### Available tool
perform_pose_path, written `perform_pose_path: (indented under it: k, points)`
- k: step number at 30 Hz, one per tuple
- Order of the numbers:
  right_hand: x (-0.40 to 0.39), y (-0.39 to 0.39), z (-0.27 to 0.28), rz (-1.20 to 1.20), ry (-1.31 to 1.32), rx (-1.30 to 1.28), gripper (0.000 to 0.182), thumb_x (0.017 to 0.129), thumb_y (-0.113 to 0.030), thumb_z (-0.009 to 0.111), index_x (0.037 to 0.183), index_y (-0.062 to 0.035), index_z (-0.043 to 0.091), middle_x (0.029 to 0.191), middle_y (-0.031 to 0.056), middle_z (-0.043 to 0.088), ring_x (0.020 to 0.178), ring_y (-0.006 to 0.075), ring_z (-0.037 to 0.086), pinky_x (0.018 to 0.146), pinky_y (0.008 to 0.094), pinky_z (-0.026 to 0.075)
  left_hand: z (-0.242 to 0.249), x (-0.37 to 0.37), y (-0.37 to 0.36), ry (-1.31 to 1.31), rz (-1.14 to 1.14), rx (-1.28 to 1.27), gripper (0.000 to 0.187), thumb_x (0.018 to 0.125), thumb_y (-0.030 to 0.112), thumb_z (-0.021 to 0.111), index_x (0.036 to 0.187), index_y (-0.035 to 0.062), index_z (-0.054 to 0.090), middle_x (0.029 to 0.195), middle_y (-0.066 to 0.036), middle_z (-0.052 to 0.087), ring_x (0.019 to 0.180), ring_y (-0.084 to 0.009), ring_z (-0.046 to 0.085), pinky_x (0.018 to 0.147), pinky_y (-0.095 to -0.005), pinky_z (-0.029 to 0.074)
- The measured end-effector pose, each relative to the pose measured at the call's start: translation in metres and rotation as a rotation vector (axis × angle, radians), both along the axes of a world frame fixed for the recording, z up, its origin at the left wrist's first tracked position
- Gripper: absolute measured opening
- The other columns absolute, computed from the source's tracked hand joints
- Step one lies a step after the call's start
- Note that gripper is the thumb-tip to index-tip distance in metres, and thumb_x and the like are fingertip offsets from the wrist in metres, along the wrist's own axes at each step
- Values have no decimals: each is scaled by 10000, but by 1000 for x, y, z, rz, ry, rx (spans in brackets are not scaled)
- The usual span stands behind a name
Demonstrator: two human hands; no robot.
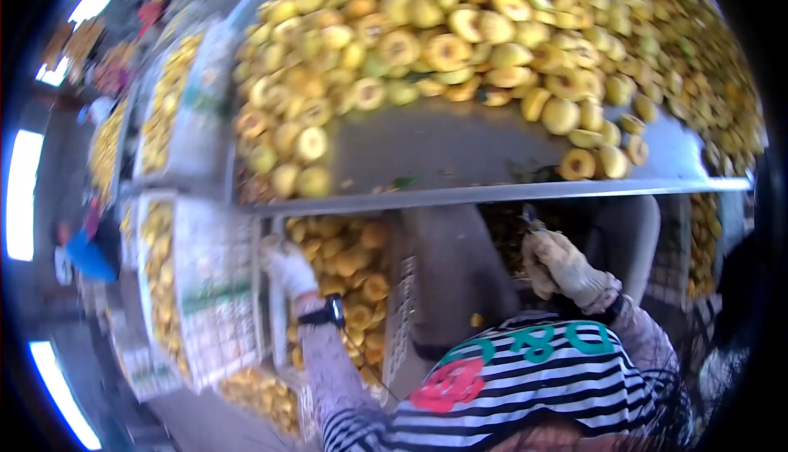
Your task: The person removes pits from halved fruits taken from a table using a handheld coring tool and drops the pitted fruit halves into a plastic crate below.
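Halved yellow fruits (447, 51) lie heaped on a metal table (443, 144). My left hand (287, 267), in a white glove, is below the table's front edge at the left, over the rim of a crate of fruit halves (349, 263); its fingers are blurred. A dark band is on that wrist. My right hand (566, 263), in a stained glove, is below the table edge at the right, fingers curled round a small metal tool (529, 215) whose tip points up toward the table.
White crates (217, 288) filled with fruit halves stand in rows at the left. Another crate of fruit (704, 247) is at the right, under the table. A person in blue (89, 255) is at the far left. The metal table's raised front lip (484, 195) runs above both hands.
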State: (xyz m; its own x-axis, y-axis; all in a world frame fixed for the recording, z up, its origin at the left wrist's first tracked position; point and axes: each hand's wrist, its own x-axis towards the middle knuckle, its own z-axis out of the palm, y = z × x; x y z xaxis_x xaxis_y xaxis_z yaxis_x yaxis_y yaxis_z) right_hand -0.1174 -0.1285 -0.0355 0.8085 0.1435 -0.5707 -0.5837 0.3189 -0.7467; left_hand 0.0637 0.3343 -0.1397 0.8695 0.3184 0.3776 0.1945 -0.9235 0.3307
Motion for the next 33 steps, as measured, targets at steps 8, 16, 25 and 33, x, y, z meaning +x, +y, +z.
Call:
perform_pose_path:
  k: [8, 16, 25, 33]
  points:
    - [-30, -25, 8, -433, -151, 59, 324, 1028, -422, 533, 886, -130, 537, 604, -15, 465, 457, 104, 394, 414, 260, 293, 120, -38, -383, 216, -1305, -326, 249, 892, 130, 668, 1118, 27, 679, 1104, -165, 688, 944, -334, 680, 828, -413, 539]
    - [-56, -67, 7, -449, -246, 201, 412, 1006, -523, 525, 922, -119, 508, 589, -19, 467, 450, 96, 434, 436, 255, 365, 106, -24, -478, 734, -1378, -330, 543, 865, 255, 702, 1342, 33, 568, 1286, -188, 640, 1192, -297, 614, 1005, -367, 467]
    - [-50, -80, 17, -396, -247, 196, 395, 1021, -460, 508, 911, -81, 502, 589, 21, 473, 430, 114, 431, 415, 262, 378, 115, -44, -450, 551, -1051, -1150, 274, 782, 22, 705, 1027, 46, 587, 931, -68, 643, 835, -168, 638, 767, -322, 549]
    - [-18, -44, 32, 56, -138, -53, 407, 1007, -468, 520, 1043, -70, 599, 678, 17, 558, 515, 109, 520, 470, 273, 427, 134, -107, -386, 604, -664, -2110, 201, 888, 156, 608, 1057, 48, 592, 1040, -133, 642, 996, -289, 641, 957, -461, 537]
